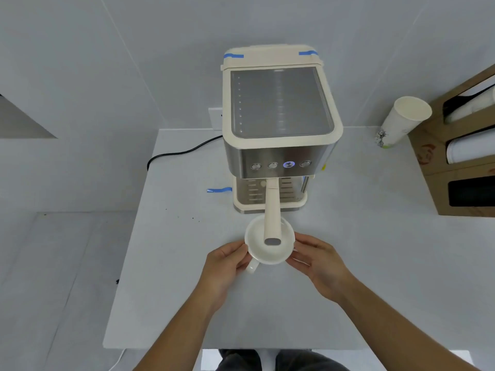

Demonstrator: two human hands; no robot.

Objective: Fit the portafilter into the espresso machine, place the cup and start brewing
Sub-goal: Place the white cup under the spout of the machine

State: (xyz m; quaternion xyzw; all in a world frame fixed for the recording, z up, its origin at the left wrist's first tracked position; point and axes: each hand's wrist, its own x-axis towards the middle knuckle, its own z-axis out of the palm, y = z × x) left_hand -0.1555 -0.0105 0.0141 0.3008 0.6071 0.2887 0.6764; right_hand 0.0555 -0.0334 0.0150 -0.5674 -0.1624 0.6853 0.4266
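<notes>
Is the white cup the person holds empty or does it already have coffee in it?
Empty. The white cup, held between the left hand and right hand, shows a clean white inside, partly hidden by the portafilter handle.

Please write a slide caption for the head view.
Both hands hold white ceramic cup before cream espresso machine.

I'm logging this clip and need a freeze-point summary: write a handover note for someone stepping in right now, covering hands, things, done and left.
Left hand: gripping the cup on its left side, by the handle.
Right hand: fingers on the cup's right side.
Cup: empty, in front of the machine, under the end of the portafilter handle, not yet on the drip tray.
Portafilter: already fitted, handle pointing straight out toward the person.
Buttons: one button glows blue; the others are dark.
Done: portafilter fitted.
Left: slide the cup back under the spout, let go, start brewing.
</notes>
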